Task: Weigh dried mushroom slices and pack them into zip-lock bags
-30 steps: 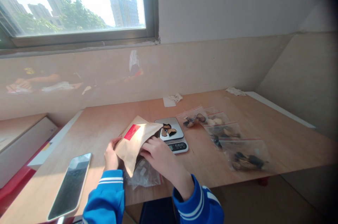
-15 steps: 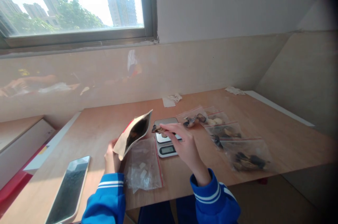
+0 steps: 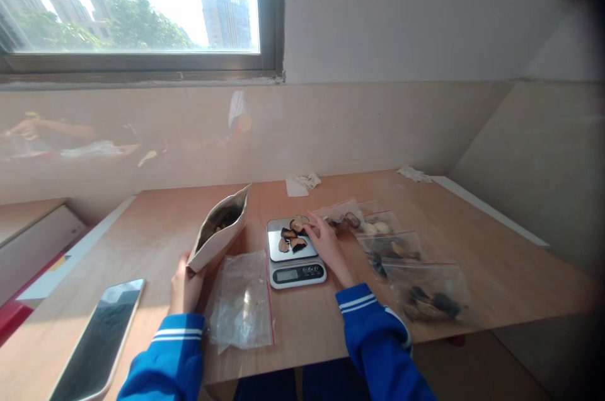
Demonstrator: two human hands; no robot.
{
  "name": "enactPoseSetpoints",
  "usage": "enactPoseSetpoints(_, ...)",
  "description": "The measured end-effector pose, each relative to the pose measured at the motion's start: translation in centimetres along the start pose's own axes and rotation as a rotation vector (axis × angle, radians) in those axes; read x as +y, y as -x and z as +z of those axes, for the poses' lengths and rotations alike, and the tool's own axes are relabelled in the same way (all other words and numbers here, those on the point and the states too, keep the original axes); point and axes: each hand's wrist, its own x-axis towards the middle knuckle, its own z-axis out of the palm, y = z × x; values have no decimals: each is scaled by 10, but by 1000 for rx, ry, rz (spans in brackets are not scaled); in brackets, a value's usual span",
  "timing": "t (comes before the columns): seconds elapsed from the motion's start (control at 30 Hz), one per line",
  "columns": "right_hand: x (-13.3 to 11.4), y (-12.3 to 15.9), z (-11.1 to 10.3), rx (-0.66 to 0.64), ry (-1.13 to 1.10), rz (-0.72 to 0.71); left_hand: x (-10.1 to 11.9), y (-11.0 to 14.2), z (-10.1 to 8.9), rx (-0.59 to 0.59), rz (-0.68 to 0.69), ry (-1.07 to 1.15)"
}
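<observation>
Head view: the left hand (image 3: 185,286) grips the paper bag (image 3: 225,244), its mouth gaping. On the scale (image 3: 299,275), the right hand (image 3: 325,242) meets a dried slice (image 3: 297,223) among others; whether pinched, one cannot tell.

The pouch (image 3: 225,241) looks papery and matt, the scale plate (image 3: 275,232) smooth, shiny metal.

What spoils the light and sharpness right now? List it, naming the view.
Head view: sky in the window is blown out to white; head view: glare streaks the plastic bag between the forearms; head view: the scale display's digits are too small to read; head view: the upper right edge is dark and blurred.
</observation>
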Motion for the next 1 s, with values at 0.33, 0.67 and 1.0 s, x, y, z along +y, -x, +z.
enactPoseSetpoints(0.33,3,13,-6,201,53,-39,1,3,-1,4,-4,-21)
enactPoseSetpoints(0.67,1,16,-6,163,246,-94,-14,-3,3,29,85,-26)
enactPoseSetpoints(1.0,-5,19,-4,80,300,-123,-8,0,3,30,75,-31)
